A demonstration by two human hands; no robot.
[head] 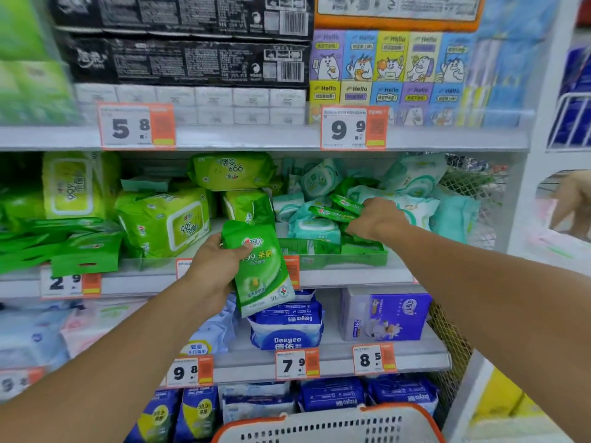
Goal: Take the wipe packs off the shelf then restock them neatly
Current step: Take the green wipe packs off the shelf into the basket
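Small green wipe pack [262, 270] pinched at its top edge by left hand [214, 266], frame centre; right hand [377, 219] clamped on slim green packs [339, 209] above tray [332, 251]. Judged light, soft, slippery film; edges best gripped

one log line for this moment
left hand: holds green pack | right hand: grips slim packs over green tray | phase: unloading
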